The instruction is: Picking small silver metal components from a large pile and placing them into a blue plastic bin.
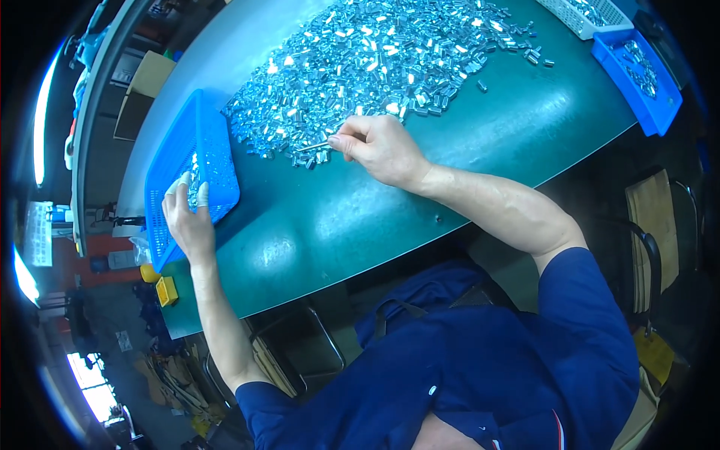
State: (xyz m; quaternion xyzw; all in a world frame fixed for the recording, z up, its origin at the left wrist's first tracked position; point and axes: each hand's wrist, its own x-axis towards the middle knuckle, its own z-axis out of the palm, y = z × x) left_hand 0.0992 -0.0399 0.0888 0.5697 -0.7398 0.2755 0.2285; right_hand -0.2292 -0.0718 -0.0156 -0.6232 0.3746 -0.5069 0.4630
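My left hand (189, 223) reaches over the near side of a blue plastic basket (217, 161), with pale covers on its fingertips. Its fingers are stretched and apart beside small shiny metal pieces (194, 176) inside the basket. My right hand (386, 154) is closed in a pinch on a thin metal rod (313, 146), which points left. The rod's tip lies at the near edge of a wide heap of small silvery metal pieces (360, 67). Whether the rod is a plain stick or a tool, I cannot tell.
The heap spreads over a green tabletop (300, 217). At the far right stand a white basket (577, 19) and a blue tray (656, 112), both with metal pieces. A small yellow box (166, 291) sits by the left corner. Chairs (649, 247) stand beyond the table's near edge.
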